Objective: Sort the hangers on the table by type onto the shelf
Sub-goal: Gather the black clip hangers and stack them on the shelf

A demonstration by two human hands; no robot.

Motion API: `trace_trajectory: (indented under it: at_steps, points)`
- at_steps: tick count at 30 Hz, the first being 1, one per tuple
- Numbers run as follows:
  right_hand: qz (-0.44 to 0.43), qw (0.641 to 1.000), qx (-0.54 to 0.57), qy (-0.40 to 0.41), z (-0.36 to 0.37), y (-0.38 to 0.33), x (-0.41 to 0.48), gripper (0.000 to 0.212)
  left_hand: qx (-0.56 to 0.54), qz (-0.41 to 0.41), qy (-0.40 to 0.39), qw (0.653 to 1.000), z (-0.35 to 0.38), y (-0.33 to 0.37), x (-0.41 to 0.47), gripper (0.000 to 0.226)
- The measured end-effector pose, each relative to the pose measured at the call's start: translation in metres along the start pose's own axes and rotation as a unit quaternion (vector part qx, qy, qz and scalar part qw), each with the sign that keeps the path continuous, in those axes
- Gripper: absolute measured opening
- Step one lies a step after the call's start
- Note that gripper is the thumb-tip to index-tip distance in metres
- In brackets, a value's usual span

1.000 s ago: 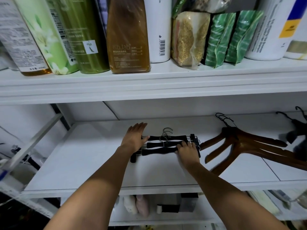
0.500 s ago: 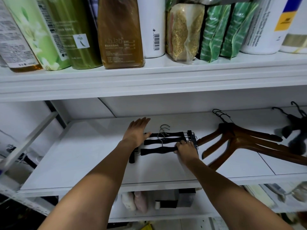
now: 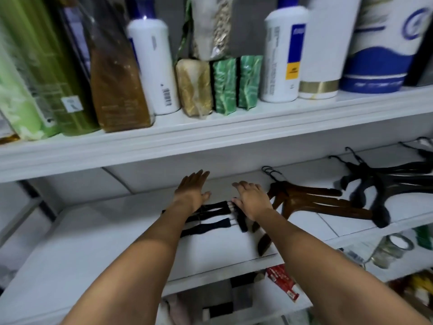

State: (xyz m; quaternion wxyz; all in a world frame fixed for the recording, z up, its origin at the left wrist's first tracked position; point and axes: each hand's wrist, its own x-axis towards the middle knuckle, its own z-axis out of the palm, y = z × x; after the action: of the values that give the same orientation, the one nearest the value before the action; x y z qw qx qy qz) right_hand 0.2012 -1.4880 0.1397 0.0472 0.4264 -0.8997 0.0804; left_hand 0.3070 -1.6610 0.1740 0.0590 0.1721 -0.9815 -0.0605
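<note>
I see the shelf [image 3: 93, 242] carrying three groups: black hangers [image 3: 379, 186] far right, brown hangers [image 3: 311, 202] beside them, clip hangers [image 3: 213, 208] mid-shelf just left of the brown set. Left hand [image 3: 191, 191] lies flat, fingers straight, over the clip hangers' left end. Right hand [image 3: 250, 200] has its fingers loose and spread over their right end, gripping nothing.

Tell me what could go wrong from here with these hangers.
1. The right hand lies beside the brown hangers; a sideways push could mix them with the black clip hangers.
2. One brown hanger's arm reaches near the front edge of the shelf; a nudge might tip it off.
3. The lowest clip hanger lies apart from the others; the pile may splay.
</note>
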Motion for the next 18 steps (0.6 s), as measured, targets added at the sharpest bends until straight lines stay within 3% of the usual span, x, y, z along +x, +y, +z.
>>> trace_trajectory:
  at_steps: [7,14,18]
  points:
    - [0.080,0.995,-0.007,0.061,-0.070,0.067,-0.038,0.051,-0.036,0.061,0.011,0.997,-0.024,0.106,0.026,0.070]
    - [0.193,0.980,-0.027,0.043,-0.112,0.157,-0.122,0.056,-0.010,0.182,-0.003,0.983,-0.021,0.230,0.028,0.067]
    - [0.267,0.959,-0.055,0.073,-0.134,0.212,-0.190,0.055,-0.016,0.248,-0.002,0.969,-0.013,0.306,0.019,0.068]
